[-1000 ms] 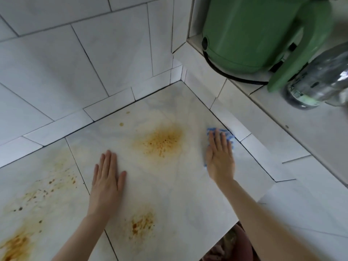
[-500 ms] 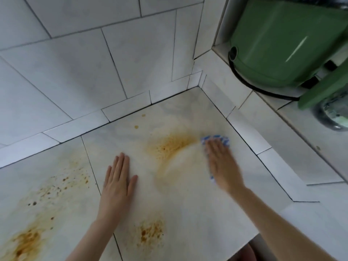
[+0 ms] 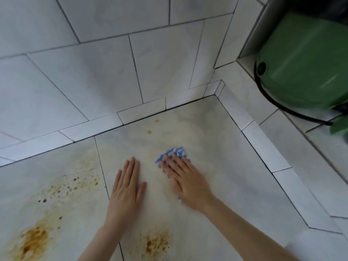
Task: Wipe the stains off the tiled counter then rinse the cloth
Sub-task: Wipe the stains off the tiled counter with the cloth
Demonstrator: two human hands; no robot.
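I am in the wiping step: my right hand (image 3: 186,182) presses the cloth (image 3: 176,153) flat on the bench (image 3: 235,176), grip wide, so next I must sweep it to the stain (image 3: 156,242) at lower centre.

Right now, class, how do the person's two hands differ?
The left hand rests on bare tile; the right hand presses a blue cloth. The left hand points at the back wall; the right hand slants leftward. Both lie flat, fingers straight.
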